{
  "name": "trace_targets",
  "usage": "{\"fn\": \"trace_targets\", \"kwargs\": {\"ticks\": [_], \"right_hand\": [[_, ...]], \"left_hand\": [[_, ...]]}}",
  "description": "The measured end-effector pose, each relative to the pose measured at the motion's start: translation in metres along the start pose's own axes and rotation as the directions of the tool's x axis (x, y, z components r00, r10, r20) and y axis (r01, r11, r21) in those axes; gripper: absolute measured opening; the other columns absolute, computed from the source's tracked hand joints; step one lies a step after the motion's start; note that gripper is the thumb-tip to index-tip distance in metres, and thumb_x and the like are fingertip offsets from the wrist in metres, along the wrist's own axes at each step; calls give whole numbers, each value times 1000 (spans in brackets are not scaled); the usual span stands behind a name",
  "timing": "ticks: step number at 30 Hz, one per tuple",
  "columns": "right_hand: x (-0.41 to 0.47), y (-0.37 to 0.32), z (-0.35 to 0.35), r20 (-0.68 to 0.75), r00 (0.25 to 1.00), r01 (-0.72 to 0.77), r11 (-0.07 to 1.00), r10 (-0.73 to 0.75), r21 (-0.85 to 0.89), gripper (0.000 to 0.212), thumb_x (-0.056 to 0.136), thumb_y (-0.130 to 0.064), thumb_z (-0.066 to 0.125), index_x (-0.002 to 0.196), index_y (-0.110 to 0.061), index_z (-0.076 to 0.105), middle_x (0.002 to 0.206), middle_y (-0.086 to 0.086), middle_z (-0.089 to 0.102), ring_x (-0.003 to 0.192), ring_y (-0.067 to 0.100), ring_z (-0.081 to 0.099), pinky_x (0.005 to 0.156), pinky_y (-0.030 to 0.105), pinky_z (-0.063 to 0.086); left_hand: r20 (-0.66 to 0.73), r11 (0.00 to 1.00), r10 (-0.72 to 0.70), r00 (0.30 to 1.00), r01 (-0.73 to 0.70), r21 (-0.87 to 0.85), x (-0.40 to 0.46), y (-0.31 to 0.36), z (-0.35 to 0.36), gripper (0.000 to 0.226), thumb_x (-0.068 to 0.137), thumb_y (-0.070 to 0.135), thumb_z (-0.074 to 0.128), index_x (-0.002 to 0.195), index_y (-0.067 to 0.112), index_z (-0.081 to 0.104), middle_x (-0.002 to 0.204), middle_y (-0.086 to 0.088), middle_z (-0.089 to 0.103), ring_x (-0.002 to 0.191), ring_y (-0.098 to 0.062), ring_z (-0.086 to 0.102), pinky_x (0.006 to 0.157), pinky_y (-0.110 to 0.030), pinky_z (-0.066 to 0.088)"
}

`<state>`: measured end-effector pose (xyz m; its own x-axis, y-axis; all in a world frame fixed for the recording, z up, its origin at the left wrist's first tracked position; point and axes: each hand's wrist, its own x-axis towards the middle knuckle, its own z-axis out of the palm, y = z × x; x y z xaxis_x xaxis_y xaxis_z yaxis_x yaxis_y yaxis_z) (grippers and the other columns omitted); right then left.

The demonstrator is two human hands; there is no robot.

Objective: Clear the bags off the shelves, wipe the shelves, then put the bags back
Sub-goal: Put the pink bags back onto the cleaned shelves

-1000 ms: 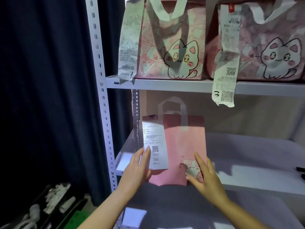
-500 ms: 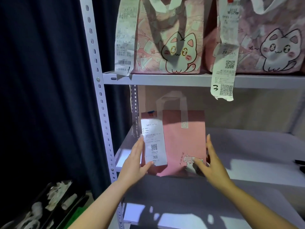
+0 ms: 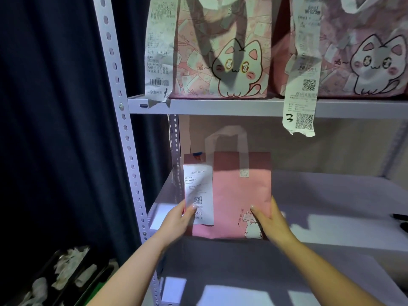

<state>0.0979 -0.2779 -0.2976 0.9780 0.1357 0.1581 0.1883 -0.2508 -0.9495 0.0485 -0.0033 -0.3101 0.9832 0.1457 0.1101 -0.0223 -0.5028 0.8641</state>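
Note:
A small pink bag (image 3: 240, 195) with a white handle and a stapled receipt (image 3: 198, 191) stands upright at the left end of the middle shelf (image 3: 331, 195). My left hand (image 3: 176, 219) holds its lower left edge, thumb over the receipt. My right hand (image 3: 270, 221) clasps the lower right edge, thumb on the front. Two larger pink cat-print bags (image 3: 220, 51) (image 3: 357, 47) sit on the upper shelf (image 3: 231, 106), each with a long receipt hanging down.
A perforated white upright post (image 3: 123, 129) frames the shelves on the left, with a dark curtain (image 3: 55, 129) beside it. A lower shelf (image 3: 220, 272) lies under my forearms. A dark bin (image 3: 66, 277) with crumpled white tissue sits at the bottom left. Something dark (image 3: 400, 217) rests at the right edge.
The pink bag has gone from tilted to upright and moved deeper onto the middle shelf. Both hands slid to its lower side edges.

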Motion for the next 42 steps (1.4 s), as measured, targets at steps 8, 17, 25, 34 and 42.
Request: {"fn": "trace_targets", "kwargs": {"ticks": [8,17,25,34,42], "right_hand": [[29,-5,32,12,999,-30,999,30,24,49,91,-24,61,136,-26,40,123,-13,61,110,2,57,98,27,42],[50,-7,67,-17,998,-52,995,54,90,36,91,-19,61,125,-17,47,111,-2,63,98,12,60,82,24,41],[35,3,49,12,997,-70,997,70,13,62,85,-35,67,139,-29,37,121,-5,64,104,15,64,91,46,53],[-20,-13,-5,-24,998,50,997,-51,-63,83,83,-42,68,149,-37,19,148,-10,37,135,6,36,102,26,38],[-69,-7,-116,-95,991,76,988,-89,-131,76,82,-47,65,146,-39,25,147,-10,40,134,5,37,106,26,34]], "left_hand": [[-166,995,-44,985,29,-96,13,-7,-21,64,84,48,62,142,44,34,128,27,56,119,2,52,100,-33,47],[-241,994,-102,965,88,-69,5,-31,-21,53,87,36,65,134,41,40,123,23,52,118,-7,52,97,-33,48],[-389,994,-44,920,78,74,-18,-22,-8,68,90,30,61,147,29,24,155,7,25,137,-11,35,99,-27,46],[-357,948,208,910,-97,304,-52,55,39,76,90,33,60,151,17,17,160,-1,11,146,-19,11,114,-44,30],[-162,876,371,915,-286,387,-66,128,124,73,92,31,59,151,14,19,159,0,15,147,-19,11,118,-33,13]]}}
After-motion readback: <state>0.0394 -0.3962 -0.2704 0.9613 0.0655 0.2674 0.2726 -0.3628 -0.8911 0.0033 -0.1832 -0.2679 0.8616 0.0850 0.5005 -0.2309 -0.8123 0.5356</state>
